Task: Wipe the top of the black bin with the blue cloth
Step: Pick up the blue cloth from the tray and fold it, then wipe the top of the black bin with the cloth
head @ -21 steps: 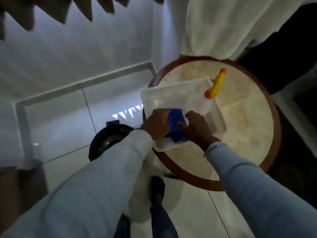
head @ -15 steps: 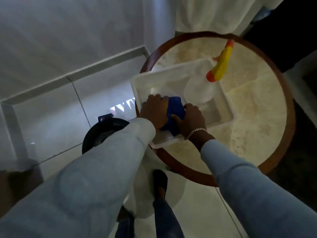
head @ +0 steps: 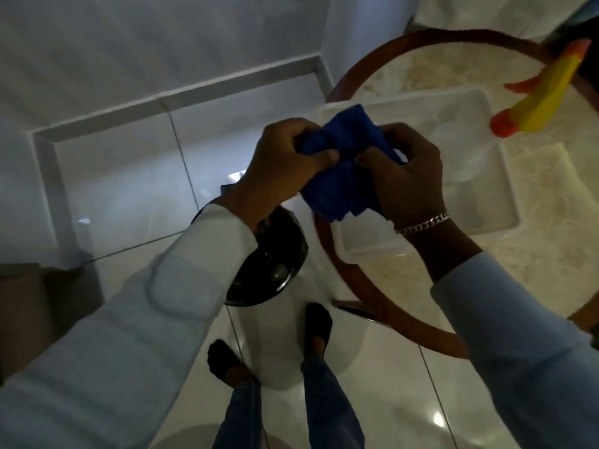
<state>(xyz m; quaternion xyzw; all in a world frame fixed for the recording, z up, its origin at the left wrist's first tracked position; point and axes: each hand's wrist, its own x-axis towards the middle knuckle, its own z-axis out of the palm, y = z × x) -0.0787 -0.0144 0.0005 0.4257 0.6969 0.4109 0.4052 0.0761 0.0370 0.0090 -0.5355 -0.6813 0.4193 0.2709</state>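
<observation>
The blue cloth (head: 340, 166) is bunched up in the air between both hands, above the near left corner of a white tray (head: 479, 202). My left hand (head: 278, 163) grips its left side and my right hand (head: 405, 170) grips its right side. The black bin (head: 269, 270) stands on the floor below and to the left of my hands, its glossy round top partly hidden by my left sleeve.
The tray sits on a round marble table with a brown rim (head: 372, 306). A spray bottle with a yellow and orange head (head: 544, 98) stands in the tray at the far right. My two feet (head: 317, 325) stand on the white tiled floor by the bin.
Both hands have lifted the blue cloth out of the tray and toward me. The view has tilted down, bringing the bin and my feet nearer the centre.
</observation>
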